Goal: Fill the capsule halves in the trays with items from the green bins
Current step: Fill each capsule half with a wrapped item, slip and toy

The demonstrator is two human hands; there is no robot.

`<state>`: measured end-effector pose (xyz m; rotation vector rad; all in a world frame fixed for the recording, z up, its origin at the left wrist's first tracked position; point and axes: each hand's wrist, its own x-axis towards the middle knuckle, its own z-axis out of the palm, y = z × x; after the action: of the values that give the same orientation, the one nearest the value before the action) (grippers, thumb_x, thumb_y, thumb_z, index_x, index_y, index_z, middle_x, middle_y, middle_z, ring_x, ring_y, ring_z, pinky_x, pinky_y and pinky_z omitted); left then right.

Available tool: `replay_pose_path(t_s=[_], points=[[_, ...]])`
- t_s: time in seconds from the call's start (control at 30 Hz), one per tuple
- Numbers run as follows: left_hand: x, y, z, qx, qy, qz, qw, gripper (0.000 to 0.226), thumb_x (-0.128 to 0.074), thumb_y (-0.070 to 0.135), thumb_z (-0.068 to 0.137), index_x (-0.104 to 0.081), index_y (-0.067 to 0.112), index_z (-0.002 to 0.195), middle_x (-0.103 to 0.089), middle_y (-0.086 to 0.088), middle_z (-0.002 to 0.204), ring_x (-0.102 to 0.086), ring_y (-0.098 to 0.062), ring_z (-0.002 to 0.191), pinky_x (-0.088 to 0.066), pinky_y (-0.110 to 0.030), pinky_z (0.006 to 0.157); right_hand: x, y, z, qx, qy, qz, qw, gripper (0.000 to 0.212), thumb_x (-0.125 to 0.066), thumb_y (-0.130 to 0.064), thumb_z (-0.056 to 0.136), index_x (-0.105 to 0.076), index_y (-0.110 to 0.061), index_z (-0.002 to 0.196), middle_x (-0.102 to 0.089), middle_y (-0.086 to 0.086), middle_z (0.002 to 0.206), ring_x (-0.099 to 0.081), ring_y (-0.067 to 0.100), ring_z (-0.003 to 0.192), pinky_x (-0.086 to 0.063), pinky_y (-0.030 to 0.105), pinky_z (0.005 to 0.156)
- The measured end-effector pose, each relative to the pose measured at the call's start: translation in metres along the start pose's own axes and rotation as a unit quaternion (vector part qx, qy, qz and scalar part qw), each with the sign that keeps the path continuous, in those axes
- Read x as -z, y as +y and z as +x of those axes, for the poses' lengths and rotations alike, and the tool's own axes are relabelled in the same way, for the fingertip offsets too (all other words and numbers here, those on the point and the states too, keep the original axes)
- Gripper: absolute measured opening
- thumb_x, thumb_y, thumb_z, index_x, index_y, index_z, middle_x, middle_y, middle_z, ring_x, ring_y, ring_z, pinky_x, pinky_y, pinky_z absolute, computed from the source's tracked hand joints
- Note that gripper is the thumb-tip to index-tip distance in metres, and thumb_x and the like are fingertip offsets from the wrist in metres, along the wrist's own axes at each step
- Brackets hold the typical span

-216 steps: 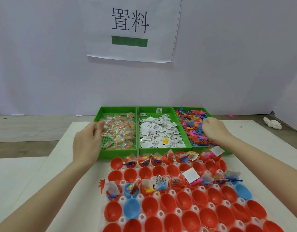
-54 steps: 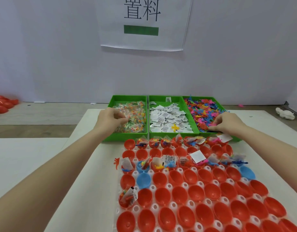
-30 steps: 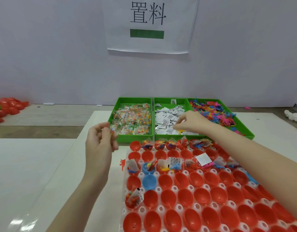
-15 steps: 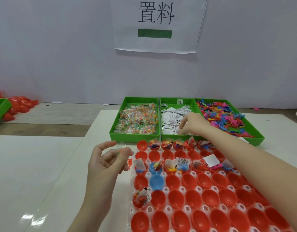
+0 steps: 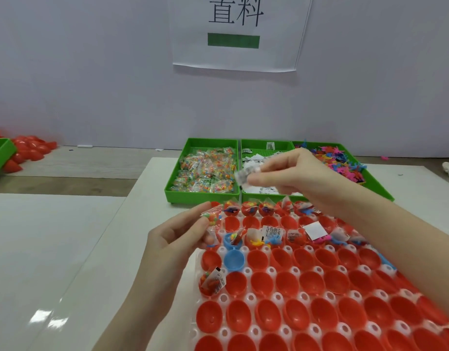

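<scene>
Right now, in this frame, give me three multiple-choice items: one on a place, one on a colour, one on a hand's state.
1. Which green bin holds the clear candy packets?
A. left bin
B. middle bin
C. right bin

2. What colour is the empty capsule half beside the left hand?
A. yellow
B. blue
C. green

3. What is the right hand doing?
A. resting flat on the tray
B. pinching a white paper packet
C. hanging idle

Answers:
1 A: the candy packets fill the left bin.
2 B: the blue capsule half sits among red ones, near the left hand.
3 B: the right hand pinches the white paper packet.
</scene>
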<state>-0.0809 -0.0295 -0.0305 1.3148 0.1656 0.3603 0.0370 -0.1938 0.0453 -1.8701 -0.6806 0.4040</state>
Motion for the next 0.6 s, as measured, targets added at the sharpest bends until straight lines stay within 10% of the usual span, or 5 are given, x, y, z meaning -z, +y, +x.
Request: replay_pose_path(t_s=[0.13, 0.6], points=[[-0.005, 0.004, -0.01, -0.029, -0.035, 0.026, 0.999, 0.025, -0.064, 0.015, 0.069, -0.075, 0.024, 0.089, -0.064, -0.004, 0.058, -0.059, -0.009, 0.053, -0.048, -0.015, 0.054, -0.027, -0.018, -0.03, 0.026, -0.092, -0.021, 0.995, 0.014, -0.079, -0.03, 0.06, -0.073, -0.017, 0.064, -0.045, -0.012, 0.043, -0.036, 0.0, 0.042, -0.027, 0.011, 0.043], [-0.012, 0.007, -0.02, -0.039, -0.083, 0.023, 0.996, 0.023, -0.065, 0.02, 0.063, -0.077, 0.03, 0.08, -0.073, -0.003, 0.072, -0.066, -0.012, 0.055, -0.051, -0.016, 0.055, -0.052, 0.0, -0.052, 0.089, 0.06, -0.147, 0.983, 0.018, -0.08, -0.019, 0.068, -0.065, -0.026, 0.075, -0.039, -0.014, 0.039, -0.035, 0.003, 0.04, -0.028, 0.011, 0.046]])
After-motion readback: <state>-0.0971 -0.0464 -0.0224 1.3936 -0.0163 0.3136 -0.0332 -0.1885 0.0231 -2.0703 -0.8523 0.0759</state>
